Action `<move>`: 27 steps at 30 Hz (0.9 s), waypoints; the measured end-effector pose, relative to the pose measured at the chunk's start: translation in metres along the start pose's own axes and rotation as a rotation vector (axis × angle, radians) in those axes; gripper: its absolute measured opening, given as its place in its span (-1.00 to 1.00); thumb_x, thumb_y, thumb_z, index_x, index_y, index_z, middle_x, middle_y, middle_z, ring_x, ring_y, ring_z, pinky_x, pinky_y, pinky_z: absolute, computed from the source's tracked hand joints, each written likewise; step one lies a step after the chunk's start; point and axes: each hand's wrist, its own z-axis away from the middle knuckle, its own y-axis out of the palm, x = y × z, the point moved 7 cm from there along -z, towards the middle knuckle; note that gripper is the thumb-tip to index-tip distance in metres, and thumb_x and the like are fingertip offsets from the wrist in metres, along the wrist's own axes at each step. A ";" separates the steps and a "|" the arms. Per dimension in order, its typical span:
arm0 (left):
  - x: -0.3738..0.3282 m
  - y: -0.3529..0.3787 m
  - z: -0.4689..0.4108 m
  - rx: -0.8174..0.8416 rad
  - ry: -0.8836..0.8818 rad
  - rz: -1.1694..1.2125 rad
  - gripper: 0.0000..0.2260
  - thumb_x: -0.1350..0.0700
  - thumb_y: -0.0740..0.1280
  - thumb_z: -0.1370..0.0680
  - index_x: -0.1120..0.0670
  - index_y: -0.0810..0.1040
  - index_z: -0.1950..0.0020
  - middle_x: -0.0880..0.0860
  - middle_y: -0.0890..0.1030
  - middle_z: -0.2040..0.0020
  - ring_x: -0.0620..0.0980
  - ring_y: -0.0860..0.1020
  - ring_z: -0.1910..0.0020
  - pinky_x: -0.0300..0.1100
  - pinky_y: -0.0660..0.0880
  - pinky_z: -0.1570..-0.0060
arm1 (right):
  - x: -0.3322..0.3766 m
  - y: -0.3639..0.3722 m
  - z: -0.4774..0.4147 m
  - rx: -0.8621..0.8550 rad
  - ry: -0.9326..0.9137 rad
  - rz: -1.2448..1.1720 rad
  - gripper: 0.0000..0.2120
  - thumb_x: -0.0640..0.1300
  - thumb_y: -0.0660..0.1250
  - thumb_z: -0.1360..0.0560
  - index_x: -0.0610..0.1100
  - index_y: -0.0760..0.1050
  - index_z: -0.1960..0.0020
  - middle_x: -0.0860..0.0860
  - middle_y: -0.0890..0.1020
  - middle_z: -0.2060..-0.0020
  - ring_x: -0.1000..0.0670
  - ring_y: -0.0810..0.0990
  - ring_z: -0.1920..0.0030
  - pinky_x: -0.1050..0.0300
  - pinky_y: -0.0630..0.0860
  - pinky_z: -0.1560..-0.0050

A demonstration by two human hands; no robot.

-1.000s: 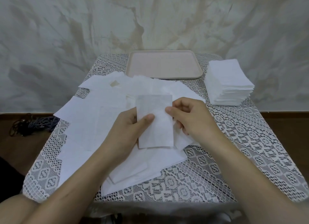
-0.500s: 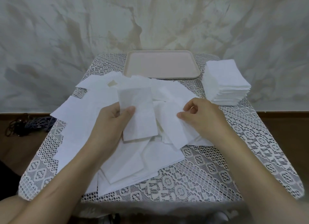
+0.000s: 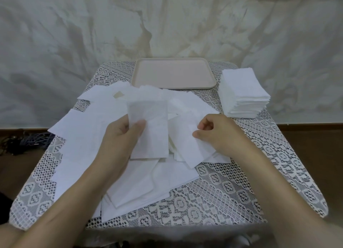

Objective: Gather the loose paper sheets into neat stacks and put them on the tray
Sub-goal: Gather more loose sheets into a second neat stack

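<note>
I am watching the left hand (image 3: 118, 136) gripping one white sheet (image 3: 150, 129) on the near side of the tray (image 3: 174, 86). Its thumb is lying across the paper's face and its fingers are curling behind, so the sheet is standing raised and nearly upright. The right hand (image 3: 219, 134) is working nearer to me than the tray's right end. Its fingers are curling in, and its thumb and forefinger are pinching the edge of a second sheet (image 3: 187, 147), which is lying tilted on top of the heap.

The loose sheets (image 3: 83, 136) are spreading in an untidy, overlapping heap on the near side of the tray and out past its left end, with their far edge reaching the tray's near rim. A neat stack (image 3: 243, 92) is sitting just right of the tray, apart from it, with squared edges. The tray itself is lying flat on the lace tablecloth (image 3: 232, 192). Some dark cables (image 3: 27, 140) are lying on the floor, well to the left of the tray and nearer to me.
</note>
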 end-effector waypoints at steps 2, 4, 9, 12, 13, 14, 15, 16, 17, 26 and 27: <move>0.001 0.001 0.000 0.005 -0.014 0.002 -0.79 0.00 0.33 -0.59 -0.05 0.77 -0.06 0.13 0.76 -0.11 0.25 0.69 -0.19 0.41 0.50 -0.32 | 0.001 0.001 0.000 0.023 -0.017 -0.003 -0.85 -0.03 0.52 -0.47 0.00 0.57 0.15 0.13 0.58 0.28 0.13 0.52 0.27 0.19 0.37 0.26; 0.000 0.001 0.000 0.003 -0.016 0.000 -0.79 0.02 0.33 -0.59 -0.05 0.77 -0.06 0.13 0.76 -0.12 0.25 0.69 -0.20 0.39 0.50 -0.33 | 0.002 0.000 0.000 0.007 -0.041 -0.009 -0.86 -0.05 0.50 -0.48 -0.01 0.55 0.17 0.13 0.59 0.29 0.12 0.53 0.26 0.15 0.42 0.21; -0.001 0.000 0.000 -0.009 -0.011 -0.031 -0.81 0.05 0.33 -0.63 -0.03 0.75 -0.11 0.13 0.76 -0.12 0.26 0.68 -0.19 0.39 0.51 -0.31 | -0.001 -0.006 -0.001 -0.057 -0.047 -0.146 -0.87 -0.07 0.48 -0.50 0.00 0.53 0.13 0.09 0.60 0.28 0.04 0.55 0.22 0.07 0.43 0.15; 0.000 -0.001 0.001 -0.011 -0.012 -0.047 -0.81 0.12 0.32 -0.68 -0.01 0.73 -0.15 0.11 0.75 -0.14 0.26 0.68 -0.21 0.39 0.50 -0.32 | -0.007 -0.001 -0.003 -0.015 0.018 -0.219 -0.81 0.03 0.54 -0.46 0.00 0.55 0.08 0.04 0.68 0.20 -0.02 0.64 0.13 0.02 0.50 0.07; 0.000 -0.001 0.001 -0.012 -0.018 -0.050 -0.79 0.16 0.30 -0.71 -0.01 0.73 -0.16 0.11 0.75 -0.15 0.25 0.67 -0.22 0.39 0.50 -0.32 | -0.008 0.000 -0.003 -0.005 0.031 -0.228 -0.80 0.04 0.54 -0.45 -0.01 0.56 0.08 0.04 0.69 0.20 -0.03 0.65 0.13 0.01 0.51 0.06; 0.001 -0.001 0.001 -0.012 -0.025 -0.053 -0.77 0.19 0.27 -0.72 -0.01 0.73 -0.17 0.10 0.75 -0.15 0.24 0.67 -0.22 0.38 0.50 -0.32 | -0.008 0.001 -0.004 0.004 0.038 -0.236 -0.80 0.03 0.55 -0.45 -0.03 0.57 0.09 0.05 0.68 0.24 -0.03 0.64 0.15 0.02 0.50 0.08; 0.001 -0.001 0.001 -0.010 -0.029 -0.055 -0.76 0.19 0.26 -0.73 -0.01 0.72 -0.17 0.10 0.75 -0.16 0.24 0.67 -0.22 0.38 0.50 -0.33 | -0.007 0.002 -0.003 0.018 0.040 -0.240 -0.81 0.01 0.55 -0.45 -0.05 0.58 0.11 0.07 0.65 0.30 -0.02 0.62 0.20 0.05 0.47 0.13; 0.001 -0.001 0.001 -0.004 -0.031 -0.051 -0.76 0.18 0.27 -0.72 -0.02 0.72 -0.18 0.10 0.75 -0.17 0.23 0.67 -0.23 0.38 0.50 -0.33 | -0.005 0.003 -0.003 0.038 0.034 -0.237 -0.83 -0.02 0.55 -0.46 -0.07 0.59 0.14 0.07 0.63 0.35 0.00 0.58 0.24 0.08 0.43 0.16; 0.000 -0.001 0.002 0.004 -0.031 -0.048 -0.78 0.14 0.28 -0.71 -0.03 0.72 -0.19 0.10 0.74 -0.18 0.23 0.67 -0.23 0.39 0.49 -0.34 | -0.003 0.003 -0.001 0.059 0.025 -0.236 -0.84 -0.05 0.54 -0.48 -0.09 0.60 0.15 0.01 0.62 0.36 0.01 0.56 0.26 0.09 0.40 0.17; 0.001 0.005 0.006 0.000 -0.150 0.023 -0.72 0.10 0.15 -0.78 -0.02 0.66 -0.26 0.02 0.74 -0.20 0.09 0.69 -0.23 0.28 0.51 -0.36 | 0.025 -0.004 0.015 0.087 0.012 -0.775 -0.95 -0.17 0.38 -0.61 -0.16 0.58 -0.02 -0.14 0.75 0.09 -0.02 0.67 0.21 0.14 0.57 0.18; 0.002 0.007 0.007 0.001 -0.170 0.046 -0.72 0.09 0.15 -0.78 -0.03 0.66 -0.26 0.00 0.75 -0.19 0.06 0.70 -0.22 0.26 0.54 -0.33 | 0.027 -0.001 0.016 0.095 0.009 -0.800 -0.97 -0.18 0.38 -0.60 -0.14 0.58 0.00 -0.14 0.75 0.08 -0.02 0.67 0.21 0.16 0.57 0.20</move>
